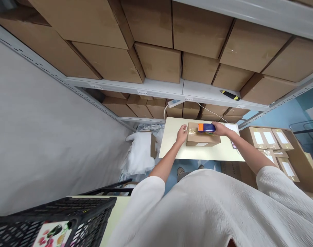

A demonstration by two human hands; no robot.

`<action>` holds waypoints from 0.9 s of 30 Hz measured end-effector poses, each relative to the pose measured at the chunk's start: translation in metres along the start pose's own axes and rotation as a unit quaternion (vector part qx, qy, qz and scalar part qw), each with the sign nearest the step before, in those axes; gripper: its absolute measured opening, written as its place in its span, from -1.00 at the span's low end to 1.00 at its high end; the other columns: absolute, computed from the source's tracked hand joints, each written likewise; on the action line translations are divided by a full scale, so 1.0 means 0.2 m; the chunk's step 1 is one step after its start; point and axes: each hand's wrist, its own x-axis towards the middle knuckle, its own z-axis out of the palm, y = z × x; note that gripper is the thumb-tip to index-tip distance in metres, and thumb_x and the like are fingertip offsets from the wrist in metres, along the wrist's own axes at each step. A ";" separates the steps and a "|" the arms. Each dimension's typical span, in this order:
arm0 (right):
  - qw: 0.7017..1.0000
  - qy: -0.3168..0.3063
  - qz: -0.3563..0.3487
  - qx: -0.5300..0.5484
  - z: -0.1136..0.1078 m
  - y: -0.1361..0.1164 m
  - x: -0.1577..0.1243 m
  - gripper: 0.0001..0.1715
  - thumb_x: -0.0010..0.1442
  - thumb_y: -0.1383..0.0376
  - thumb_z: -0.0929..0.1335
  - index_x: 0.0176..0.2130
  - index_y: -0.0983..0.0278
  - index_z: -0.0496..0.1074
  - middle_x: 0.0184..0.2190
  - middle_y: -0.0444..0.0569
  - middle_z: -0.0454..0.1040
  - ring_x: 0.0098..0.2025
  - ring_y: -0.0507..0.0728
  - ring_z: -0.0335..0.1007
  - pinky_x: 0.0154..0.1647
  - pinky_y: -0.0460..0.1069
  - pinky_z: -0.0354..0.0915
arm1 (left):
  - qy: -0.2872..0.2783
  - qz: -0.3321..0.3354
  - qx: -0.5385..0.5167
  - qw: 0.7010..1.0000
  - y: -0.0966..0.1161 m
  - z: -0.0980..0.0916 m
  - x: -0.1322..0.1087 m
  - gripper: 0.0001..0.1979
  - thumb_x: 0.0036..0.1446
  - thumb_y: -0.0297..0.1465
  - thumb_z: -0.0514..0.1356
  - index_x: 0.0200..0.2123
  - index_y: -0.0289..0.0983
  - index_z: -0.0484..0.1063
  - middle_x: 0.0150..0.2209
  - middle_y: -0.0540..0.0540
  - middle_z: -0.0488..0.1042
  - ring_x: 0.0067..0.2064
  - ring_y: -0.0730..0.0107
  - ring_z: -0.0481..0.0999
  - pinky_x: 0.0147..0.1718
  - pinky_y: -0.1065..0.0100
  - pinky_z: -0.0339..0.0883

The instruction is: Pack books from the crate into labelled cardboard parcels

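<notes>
A closed cardboard box (195, 139) rests on a pale yellow table, with a white label (202, 144) on its near side. Shiny tape (192, 131) runs over the left part of its top. My right hand (220, 129) is wrapped round a dark blue tape dispenser (208, 128) with an orange front, which lies across the top of the box. At the box's left end is my left hand (181, 134), its fingers curled against the edge. The inner side of those fingers is partly hidden.
Shelves packed with cardboard boxes (156, 63) stand behind the table (169, 147). A yellow-and-black utility knife (230, 95) lies on the shelf edge. Labelled boxes (269, 138) fill a large carton at right. White bags (139, 154) lie left; a black crate (94, 219) stands lower left.
</notes>
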 end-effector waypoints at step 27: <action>0.996 -0.055 0.035 -0.060 -0.12 0.71 -0.36 -0.58 0.15 0.25 0.55 -0.01 0.18 0.45 -0.06 0.09 0.67 -0.14 0.25 0.58 -0.31 -0.01 0.23 | -0.247 0.106 0.439 0.857 0.18 -0.05 0.10 0.07 0.27 -0.20 0.31 0.67 -0.28 -0.19 0.66 -0.34 -0.03 0.67 -0.12 -0.03 0.58 -0.03 0.05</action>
